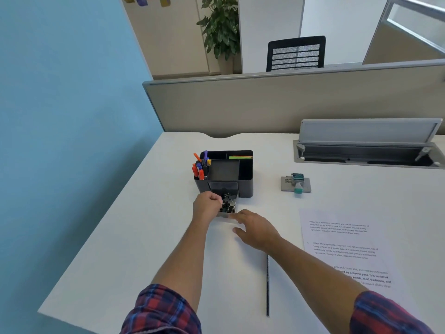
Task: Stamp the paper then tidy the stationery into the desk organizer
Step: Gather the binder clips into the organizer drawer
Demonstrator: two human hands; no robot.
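A black desk organizer [245,179] stands mid-desk with coloured pens [201,166] at its left and sticky notes at the back. Its small clear drawer [227,214] is pulled out in front and holds several black binder clips [228,203]. My left hand [207,206] is at the drawer's left side, fingers curled at the clips. My right hand [255,229] lies flat with fingers touching the drawer's front edge. A printed paper [344,244] lies to the right. A stamp [298,180] sits on a grey ink pad [286,185] beyond the paper.
A thin dark ruler [267,285] lies lengthways near the desk's front. An open cable tray with a raised lid [368,150] is set in the desk's back right. A grey partition [265,104] backs the desk; a blue wall is to the left.
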